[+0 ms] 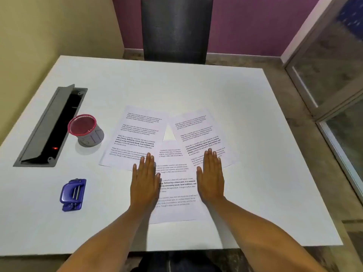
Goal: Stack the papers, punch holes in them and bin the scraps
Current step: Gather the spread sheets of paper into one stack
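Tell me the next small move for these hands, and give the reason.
Probably slide the left sheet and right sheet inward over the middle sheet to make one stack. The three printed pages lie fanned and only partly overlapping, both the left hand and right hand rest flat and open on them, and the blue hole punch sits untouched at the left.

Two bare forearms rise from the bottom corners of the frame and converge toward its centre. The left hand (145,179) lies flat, palm down, fingers straight and close together, pointing toward the top of the frame. The right hand (211,176) mirrors it just right of centre, equally flat and outstretched, the two hands apart and parallel.
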